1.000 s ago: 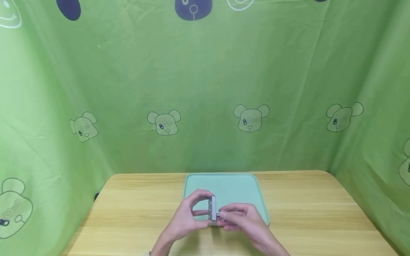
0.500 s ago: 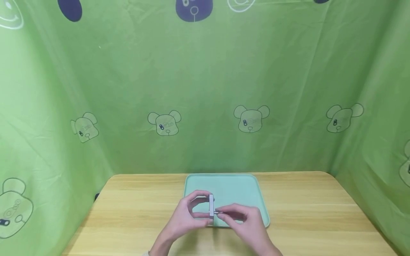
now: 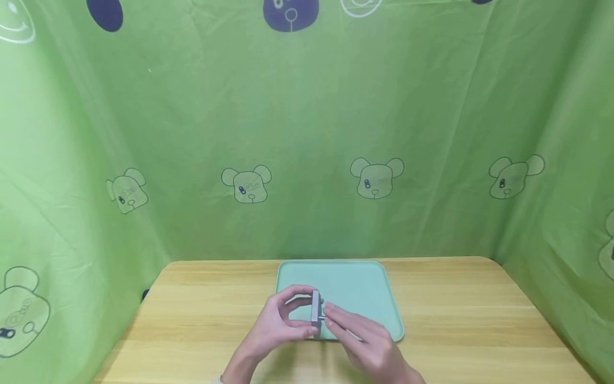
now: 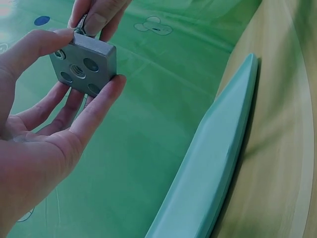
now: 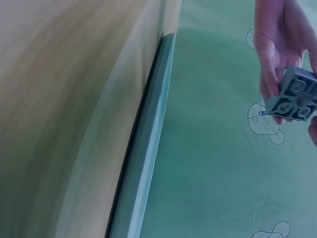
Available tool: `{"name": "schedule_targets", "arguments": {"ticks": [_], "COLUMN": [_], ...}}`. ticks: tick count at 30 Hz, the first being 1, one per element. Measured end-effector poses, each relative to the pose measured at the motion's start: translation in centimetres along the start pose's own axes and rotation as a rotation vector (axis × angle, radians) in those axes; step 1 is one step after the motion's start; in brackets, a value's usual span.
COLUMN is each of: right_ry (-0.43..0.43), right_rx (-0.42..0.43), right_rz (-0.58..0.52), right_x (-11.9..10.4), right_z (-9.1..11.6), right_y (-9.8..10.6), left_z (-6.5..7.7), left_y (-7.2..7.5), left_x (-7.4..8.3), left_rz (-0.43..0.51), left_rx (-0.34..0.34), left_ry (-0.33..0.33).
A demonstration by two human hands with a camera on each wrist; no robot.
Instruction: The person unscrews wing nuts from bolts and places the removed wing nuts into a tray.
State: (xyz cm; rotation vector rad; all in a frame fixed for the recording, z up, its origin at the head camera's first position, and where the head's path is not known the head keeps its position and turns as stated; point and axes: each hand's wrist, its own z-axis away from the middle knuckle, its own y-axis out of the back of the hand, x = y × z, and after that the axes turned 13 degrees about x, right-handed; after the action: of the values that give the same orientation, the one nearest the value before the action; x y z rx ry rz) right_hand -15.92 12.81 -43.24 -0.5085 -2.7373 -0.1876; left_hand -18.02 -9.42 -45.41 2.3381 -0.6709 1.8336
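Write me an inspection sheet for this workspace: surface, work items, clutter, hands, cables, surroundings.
Surface: pale wood-grain table, with a light green tray lying at its far side.
Work items: square metal block, held raised off the table, with several holes in one face; slim metal rod at its side.
Clutter: nothing seen.
Hands: left hand grips the block by its edges; right hand pinches the rod with its fingertips.
Cables: nothing seen.
Surroundings: green fabric with printed bear faces; small dark shape beside the table's left edge, too unclear to name.
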Motion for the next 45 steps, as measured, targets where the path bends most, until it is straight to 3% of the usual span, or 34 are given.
{"name": "schedule_targets", "arguments": {"ticks": [3, 7, 10, 12, 13, 15, 19, 20, 22, 24, 29, 36, 41, 45], "right_ry": [0.033, 0.011, -0.079, -0.198, -0.299, -0.592, -1.403, -1.571, -1.810, -1.911, -1.974, -1.974, -1.913, -1.761], "right_rx": [0.005, 0.023, 0.051, 0.069, 0.069, 0.041, -0.036, -0.041, -0.047, -0.092, -0.225, -0.230, -0.209, -0.191], "right_rz": [-0.001, 0.011, -0.020, -0.057, -0.080, -0.127, -0.283, -0.328, -0.413, -0.474, -0.564, -0.575, -0.555, -0.472], "right_x": [-0.1, 0.0, -0.1, -0.2, -0.4, -0.9, -1.5, -1.4, -1.1, -0.8, -0.5, -0.7, -0.9, -1.3], "right_z": [-0.2, -0.5, -0.3, 0.1, 0.3, 0.8, 1.0, 0.9, 0.8, 0.7, 0.8, 1.5, 1.4, 1.0], "right_y": [0.0, -0.2, -0.4, -0.4, -0.3, 0.0, 0.8, 1.0, 1.3, 1.6, 1.7, 1.6, 1.6, 1.4], "left_z": [0.0, -0.1, -0.1, -0.1, -0.1, -0.1, -0.2, -0.2, -0.3, -0.2, -0.2, -0.2, -0.2, -0.2], "left_y": [0.0, 0.0, 0.1, 0.2, 0.2, 0.2, 0.1, 0.0, 0.0, -0.1, -0.1, -0.3, -0.3, -0.3], "left_x": [0.2, 0.2, 0.1, 0.0, 0.0, 0.0, -0.2, -0.3, -0.4, -0.5, -0.6, -0.7, -0.7, -0.6], "left_rz": [0.002, 0.007, 0.006, 0.001, -0.004, -0.011, -0.031, -0.038, -0.057, -0.079, -0.145, -0.168, -0.161, -0.119], "left_rx": [-0.003, 0.004, 0.013, 0.025, 0.031, 0.042, 0.049, 0.047, 0.039, 0.033, 0.030, 0.036, 0.042, 0.039], "left_ry": [0.004, 0.015, 0.003, -0.007, -0.012, -0.022, -0.030, -0.036, -0.048, -0.063, -0.081, -0.040, -0.025, -0.017]}}
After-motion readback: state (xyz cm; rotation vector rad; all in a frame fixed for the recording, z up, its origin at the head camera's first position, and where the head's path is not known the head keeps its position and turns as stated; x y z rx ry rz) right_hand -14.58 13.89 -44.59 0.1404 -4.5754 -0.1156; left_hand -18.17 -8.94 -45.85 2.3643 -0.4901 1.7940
